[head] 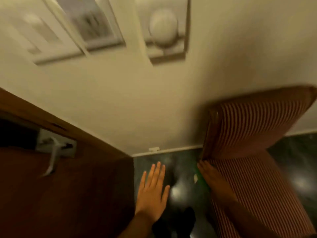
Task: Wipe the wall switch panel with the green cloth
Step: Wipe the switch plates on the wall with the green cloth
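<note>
Left hand [153,191] hung spread, empty, bottom centre; right hand [211,177], grip unreadable, beside green sliver; blurred white wall switch panel [164,31] upper centre, unwiped.

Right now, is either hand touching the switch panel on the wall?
No. The left hand hangs open and flat low over the dark floor, the right hand is down by the striped chair, and the switch panel is far above both.

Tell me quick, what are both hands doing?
Left hand: open, fingers spread, holding nothing.
Right hand: blurred beside the striped chair; cannot be told.
</note>
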Available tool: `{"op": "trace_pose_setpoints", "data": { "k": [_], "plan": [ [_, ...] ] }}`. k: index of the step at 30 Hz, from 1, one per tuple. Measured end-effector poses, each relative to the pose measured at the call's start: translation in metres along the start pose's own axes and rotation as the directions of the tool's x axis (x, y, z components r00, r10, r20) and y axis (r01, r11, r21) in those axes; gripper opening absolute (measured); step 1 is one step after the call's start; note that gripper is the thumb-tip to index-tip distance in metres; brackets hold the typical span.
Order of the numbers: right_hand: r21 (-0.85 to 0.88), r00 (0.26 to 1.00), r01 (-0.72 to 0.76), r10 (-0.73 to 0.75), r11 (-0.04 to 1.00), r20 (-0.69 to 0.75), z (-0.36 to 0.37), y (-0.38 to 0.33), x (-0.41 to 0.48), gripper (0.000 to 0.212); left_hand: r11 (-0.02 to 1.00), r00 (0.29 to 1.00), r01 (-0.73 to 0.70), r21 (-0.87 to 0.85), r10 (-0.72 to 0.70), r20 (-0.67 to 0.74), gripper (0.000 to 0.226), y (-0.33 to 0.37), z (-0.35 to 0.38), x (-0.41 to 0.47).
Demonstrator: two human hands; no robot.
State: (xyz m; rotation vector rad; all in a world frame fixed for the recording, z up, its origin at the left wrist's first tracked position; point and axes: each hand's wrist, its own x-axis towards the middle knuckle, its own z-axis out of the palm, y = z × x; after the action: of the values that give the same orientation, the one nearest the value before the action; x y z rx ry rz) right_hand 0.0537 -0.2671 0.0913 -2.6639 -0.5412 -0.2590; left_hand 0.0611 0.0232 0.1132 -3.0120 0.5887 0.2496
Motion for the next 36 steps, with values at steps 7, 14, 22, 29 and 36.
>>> {"op": "trace_pose_setpoints", "data": {
  "k": [7, 14, 22, 29, 36],
  "plan": [
    [-0.172, 0.996, 0.042, -0.054, 0.984, -0.071, -0.088, -0.083, 0.122, 0.037, 0.983, 0.878, 0.156, -0.101, -0.184, -0.443, 0.07, -0.059, -0.15, 0.048],
    [0.034, 0.919, 0.089, -0.069, 0.995, -0.388, -0.165, -0.143, 0.231, 0.071, 0.953, 0.602, 0.095, -0.286, -0.284, -0.747, 0.072, -0.127, -0.301, 0.097],
    [-0.039, 0.727, 0.149, -0.136, 0.988, -0.673, -0.165, -0.173, 0.31, 0.067, 0.99, 0.304, 0.051, -0.131, -0.14, -0.942, 0.075, -0.189, -0.419, 0.167],
    [-0.192, 0.684, -0.027, -0.122, 0.981, -0.719, -0.125, -0.163, 0.345, 0.055, 0.991, 0.156, 0.109, -0.071, -0.088, -0.984, 0.075, -0.208, -0.437, 0.199],
    [-0.159, 0.666, 0.077, -0.17, 0.984, -0.726, -0.116, -0.155, 0.346, 0.061, 0.993, 0.099, 0.093, -0.072, -0.081, -0.992, 0.054, -0.207, -0.437, 0.197]
  ]
}}
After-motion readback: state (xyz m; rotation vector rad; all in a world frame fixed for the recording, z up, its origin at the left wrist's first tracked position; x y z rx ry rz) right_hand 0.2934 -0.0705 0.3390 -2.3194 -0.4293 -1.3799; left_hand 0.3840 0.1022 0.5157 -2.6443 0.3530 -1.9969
